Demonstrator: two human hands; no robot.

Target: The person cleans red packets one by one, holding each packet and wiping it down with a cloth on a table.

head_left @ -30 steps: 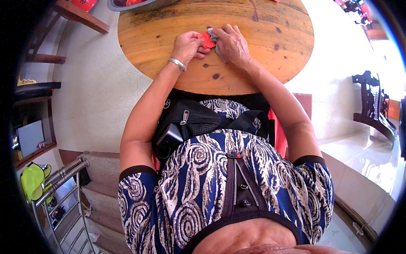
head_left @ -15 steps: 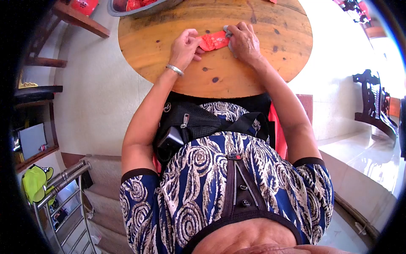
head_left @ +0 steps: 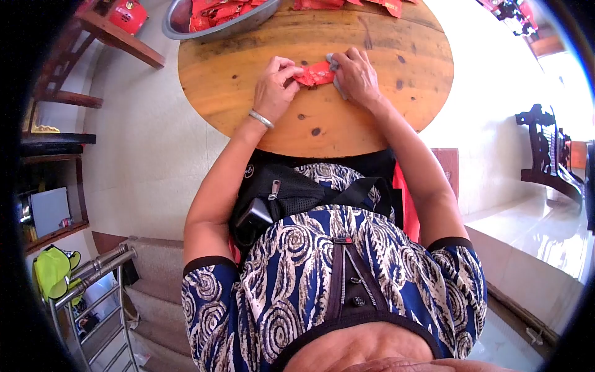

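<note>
A small red packet (head_left: 316,74) with a shiny, creased surface lies between my two hands, low over the round wooden table. My left hand (head_left: 277,85), with a silver bangle at the wrist, pinches the packet's left end between thumb and fingers. At its right end, my right hand (head_left: 358,75) is closed on a grey cloth (head_left: 339,85), pressing it against the packet. Part of the cloth is hidden under the fingers. The print on the packet is too small to read.
A metal basin (head_left: 232,28) full of red packets stands at the table's far left edge. More red packets (head_left: 387,5) lie at the far side. Steps (head_left: 155,279) and a metal railing (head_left: 102,263) are at my lower left; a dark carved chair (head_left: 545,149) stands to the right.
The view has shifted, bringing more of the basin and the far packets into sight. The red packet's left part, bunched before, now looks flatter. Both hands keep their hold.
</note>
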